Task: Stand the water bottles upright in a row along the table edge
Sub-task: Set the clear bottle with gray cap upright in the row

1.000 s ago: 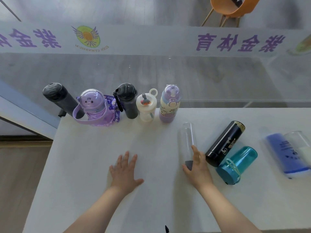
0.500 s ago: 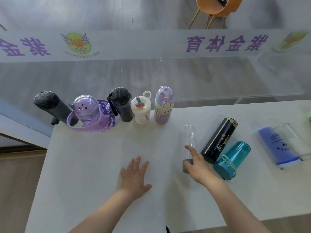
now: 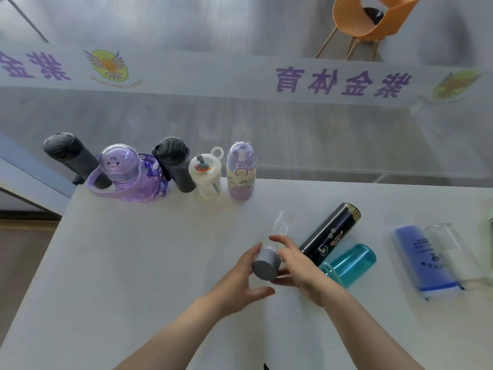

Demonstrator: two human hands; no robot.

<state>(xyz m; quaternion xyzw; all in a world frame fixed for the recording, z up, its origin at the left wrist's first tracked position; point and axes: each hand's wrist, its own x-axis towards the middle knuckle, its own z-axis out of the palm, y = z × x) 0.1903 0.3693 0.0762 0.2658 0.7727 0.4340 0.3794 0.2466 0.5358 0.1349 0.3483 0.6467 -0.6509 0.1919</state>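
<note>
A clear bottle with a grey cap [image 3: 265,264] is tilted above the white table [image 3: 133,263], cap end toward me. My right hand [image 3: 296,263] grips it from the right and my left hand [image 3: 240,276] cups the cap from the left. Along the far table edge stand several bottles: a dark grey one [image 3: 72,156], a purple cat-faced one [image 3: 125,174], a black one [image 3: 176,164], a small white one [image 3: 205,174] and a lilac one [image 3: 241,172]. A black bottle [image 3: 329,235], a teal one [image 3: 349,264] and a blue-and-clear one [image 3: 426,260] lie flat on the right.
A glass wall with purple lettering rises right behind the upright row. An orange chair [image 3: 368,20] stands beyond the glass. The table's left edge [image 3: 48,241] drops to a wooden floor. Another clear container [image 3: 453,249] lies beside the blue bottle.
The clear bottle has been lifted off the table and tilted, cap toward me. My left hand has left the tabletop and come to the grey cap. My right hand has closed around the bottle.
</note>
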